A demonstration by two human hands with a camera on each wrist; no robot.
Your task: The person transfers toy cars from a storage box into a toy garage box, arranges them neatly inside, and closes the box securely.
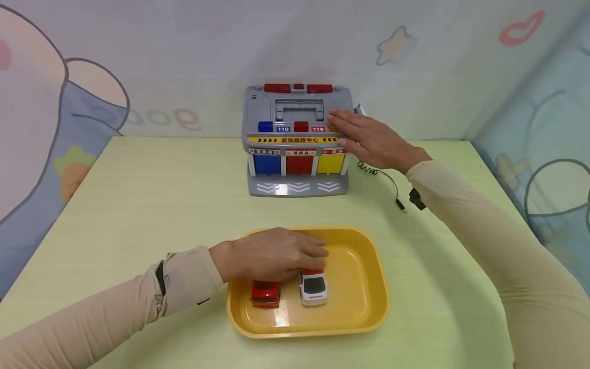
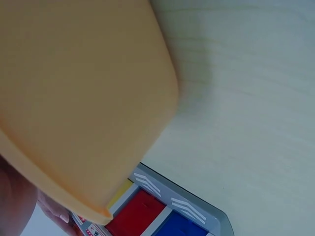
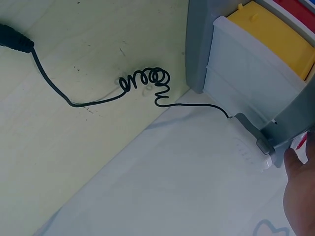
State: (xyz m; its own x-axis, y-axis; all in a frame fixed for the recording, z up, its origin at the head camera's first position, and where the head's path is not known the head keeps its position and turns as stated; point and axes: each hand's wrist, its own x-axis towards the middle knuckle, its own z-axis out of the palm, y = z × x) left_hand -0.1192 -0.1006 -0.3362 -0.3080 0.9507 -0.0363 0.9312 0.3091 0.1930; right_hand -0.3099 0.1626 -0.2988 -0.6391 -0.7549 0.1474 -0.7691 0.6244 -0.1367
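My left hand (image 1: 276,254) reaches over the yellow tray (image 1: 380,302). Its fingers cover the far end of a white toy ambulance (image 1: 314,289) with a red patch on top; whether they grip it is hidden. Beside the ambulance, a red toy car (image 1: 265,294) lies partly under the same hand. My right hand (image 1: 371,141) rests with straight fingers on the top right corner of a grey toy emergency garage (image 1: 262,105). The garage has blue, red and yellow doors (image 1: 330,164) in front, all closed. In the right wrist view, part of the right hand (image 3: 302,191) shows against the garage's side.
A coiled black cord (image 1: 369,168) with a plug (image 1: 400,205) runs from the garage's right side over the pale table (image 1: 161,205). Behind the garage rises a printed backdrop (image 1: 207,61). In the left wrist view the tray's outer wall (image 2: 88,88) fills much of the picture.
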